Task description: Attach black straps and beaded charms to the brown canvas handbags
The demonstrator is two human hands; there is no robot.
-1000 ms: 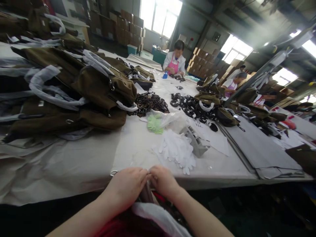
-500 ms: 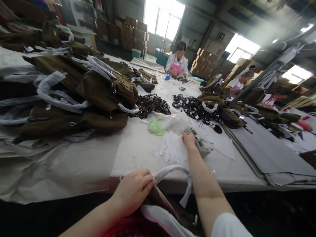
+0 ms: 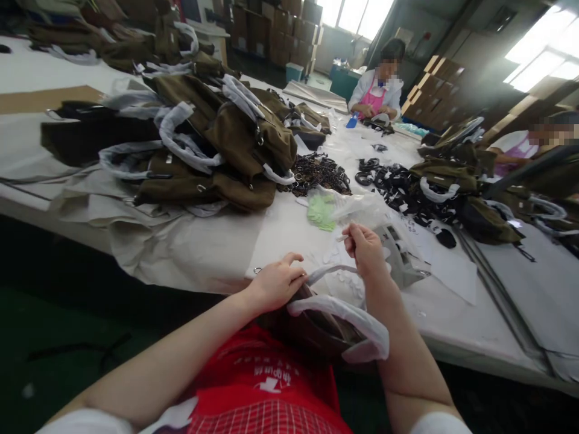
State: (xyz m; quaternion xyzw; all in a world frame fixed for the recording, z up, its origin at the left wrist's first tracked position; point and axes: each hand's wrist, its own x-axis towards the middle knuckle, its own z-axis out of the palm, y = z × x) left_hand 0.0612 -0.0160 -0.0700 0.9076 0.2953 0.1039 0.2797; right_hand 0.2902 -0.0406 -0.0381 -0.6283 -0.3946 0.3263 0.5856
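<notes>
A dark brown handbag (image 3: pixel 312 337) with white-wrapped handles (image 3: pixel 350 310) hangs against my red apron at the table's front edge. My left hand (image 3: pixel 280 280) grips its upper edge, thumb and fingers closed there and the index finger raised. My right hand (image 3: pixel 365 248) is above the table, beyond the bag, with its fingers pinched on a small white piece (image 3: pixel 342 237) whose kind I cannot make out. Just right of that hand is a grey metal tape dispenser (image 3: pixel 402 259). White gloves (image 3: pixel 346 283) lie partly hidden behind the handle, and light green gloves (image 3: pixel 321 210) farther back.
Olive-brown bags (image 3: pixel 217 144) with wrapped handles are piled at left. Behind the gloves lie a heap of chains (image 3: pixel 321 173) and several black straps (image 3: pixel 384 184). More bags (image 3: pixel 452 181) stand at right. A co-worker (image 3: pixel 375 90) in a pink apron works across the table.
My right hand has drawn back from the tape dispenser toward me, pinching a small white piece. My left hand stays at the bag's edge. The view has swung left and down.
</notes>
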